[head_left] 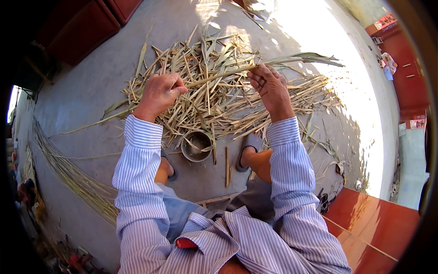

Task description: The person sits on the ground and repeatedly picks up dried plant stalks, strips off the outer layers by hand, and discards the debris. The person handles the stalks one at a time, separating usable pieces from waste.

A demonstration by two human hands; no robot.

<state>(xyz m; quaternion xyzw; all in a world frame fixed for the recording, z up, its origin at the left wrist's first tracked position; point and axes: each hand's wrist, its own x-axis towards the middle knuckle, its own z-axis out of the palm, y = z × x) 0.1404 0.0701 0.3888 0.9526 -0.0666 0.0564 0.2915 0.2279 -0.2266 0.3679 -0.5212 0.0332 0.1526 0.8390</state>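
Left hand (159, 93) and right hand (270, 84) both closed on one long stalk (237, 69), held above one strip pile (214, 98). One metal bowl (196, 146) on grey concrete floor (86, 91), sunlit yard.

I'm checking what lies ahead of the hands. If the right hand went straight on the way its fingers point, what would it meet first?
Probably the long green stalk that the right hand already grips; beyond it, the pile of dry husks, though depth is unclear.

We saw harsh sun glare washing out the floor (319, 27) toward one o'clock; fisheye edges bent, dark.
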